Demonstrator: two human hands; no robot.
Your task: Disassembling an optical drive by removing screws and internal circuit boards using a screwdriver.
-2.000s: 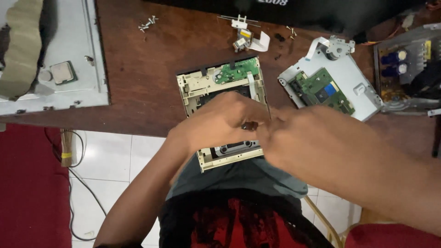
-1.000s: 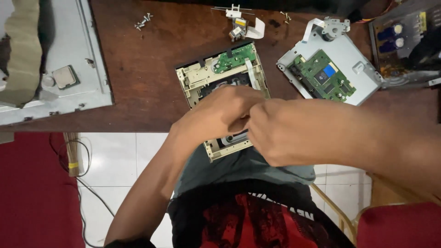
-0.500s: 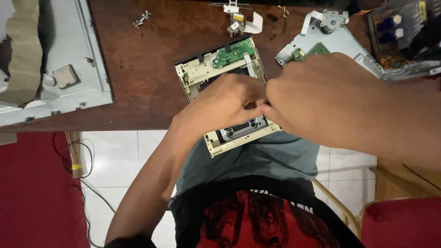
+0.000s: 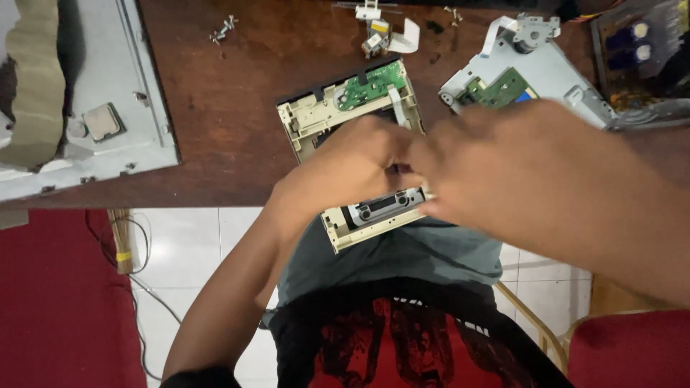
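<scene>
A beige optical drive frame (image 4: pixel 316 118) with a green circuit board (image 4: pixel 370 85) lies on the brown wooden table (image 4: pixel 230 144), its near end hanging over the table's edge above my lap. My left hand (image 4: pixel 352 172) lies curled over the drive's middle and holds it. My right hand (image 4: pixel 517 165), blurred, covers the drive's right side, its fingertips meeting the left hand's over the mechanism. What the fingers pinch is hidden. The drive's black sled rails (image 4: pixel 381 208) show just below both hands.
A grey metal panel (image 4: pixel 136 93) with a square chip (image 4: pixel 100 121) lies at the left. Loose screws (image 4: pixel 223 29) and small white parts (image 4: pixel 377 32) lie at the far edge. A metal plate with a green board (image 4: pixel 517 79) and a capacitor board (image 4: pixel 636 50) lie at the right. Red seats (image 4: pixel 57 302) flank me.
My right hand has slid up and to the right across the drive. The left hand stays on the drive's middle. The drive has kept its place at the table's edge.
</scene>
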